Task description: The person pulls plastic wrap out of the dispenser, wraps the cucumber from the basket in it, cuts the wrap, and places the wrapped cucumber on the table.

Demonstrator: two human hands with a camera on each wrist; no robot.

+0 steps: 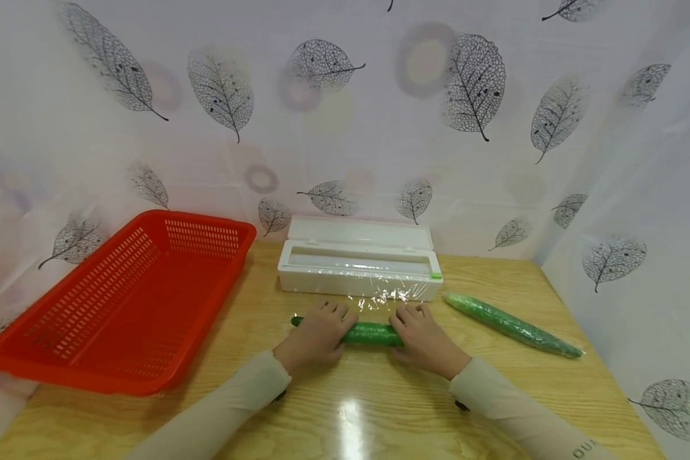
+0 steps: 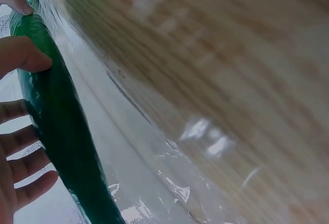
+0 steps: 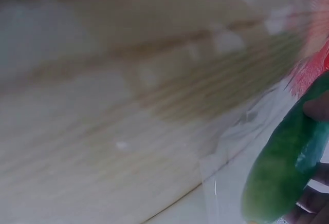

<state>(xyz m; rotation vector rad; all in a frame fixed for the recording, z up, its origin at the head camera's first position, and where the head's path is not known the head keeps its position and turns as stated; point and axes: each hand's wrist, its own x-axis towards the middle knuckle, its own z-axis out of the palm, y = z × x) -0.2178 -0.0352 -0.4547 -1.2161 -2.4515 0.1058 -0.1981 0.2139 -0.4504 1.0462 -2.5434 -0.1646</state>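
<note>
A green cucumber [image 1: 370,333] lies crosswise in front of me, low over the table. My left hand [image 1: 316,335] grips it near its thin dark end. The right hand [image 1: 428,338] holds its other end, which that hand mostly covers in the head view. In the left wrist view, a thumb presses the near side of the cucumber [image 2: 64,108], with fingers along the opposite side. Clear cling film [image 1: 382,300] stretches from the white dispenser box [image 1: 359,283] towards the cucumber. The right wrist view shows the cucumber's paler, rounded end [image 3: 272,193] beside the film.
Behind the hands stands the dispenser, its lid [image 1: 359,232] raised. A second cucumber [image 1: 508,324], shiny with film, lies slanted at the right of the wooden table [image 1: 414,415]. A red plastic basket [image 1: 224,221] occupies the left side. Leaf-patterned sheeting [image 1: 345,147] encloses the back and sides.
</note>
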